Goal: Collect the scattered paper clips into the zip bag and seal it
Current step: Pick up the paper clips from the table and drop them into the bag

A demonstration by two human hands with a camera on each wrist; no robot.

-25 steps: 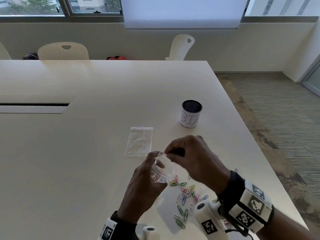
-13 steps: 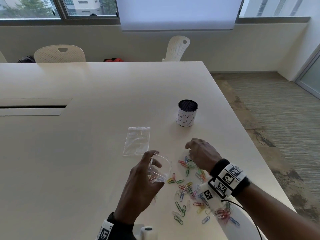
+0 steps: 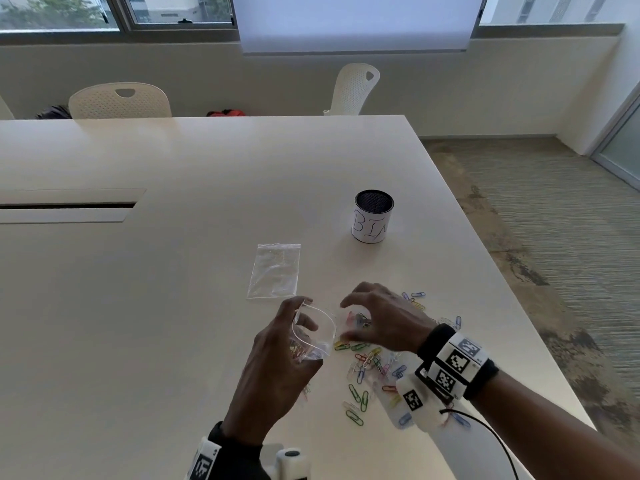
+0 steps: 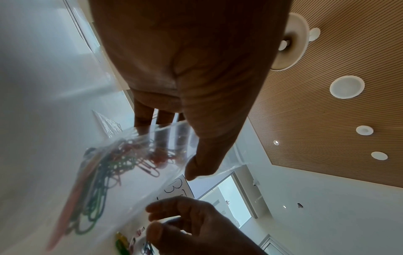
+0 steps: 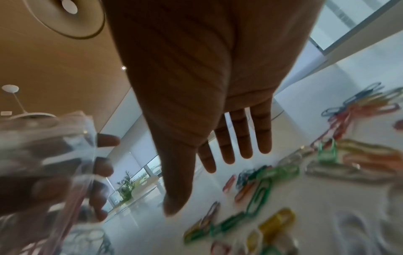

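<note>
My left hand (image 3: 304,317) grips a clear zip bag (image 3: 317,336) by its open mouth, a little above the table; thumb and fingers hold the rim apart. Several coloured paper clips (image 4: 113,160) lie inside the bag. My right hand (image 3: 349,318) hovers just right of the bag's mouth, its fingers (image 5: 244,138) straight and spread, nothing held between them. Many loose paper clips (image 3: 367,368) lie scattered on the white table (image 3: 138,306) under and in front of the right hand, with a few more (image 3: 414,299) beyond it.
A second, empty zip bag (image 3: 275,270) lies flat behind my left hand. A black mesh cup labelled BIN (image 3: 373,216) stands farther back on the right. The table's right edge (image 3: 519,289) runs close to the clips. White chairs (image 3: 119,100) stand at the far side.
My right hand left the bag's mouth, dropped to the clips on the right, and has now come back left beside the bag. The left hand still holds the bag open.
</note>
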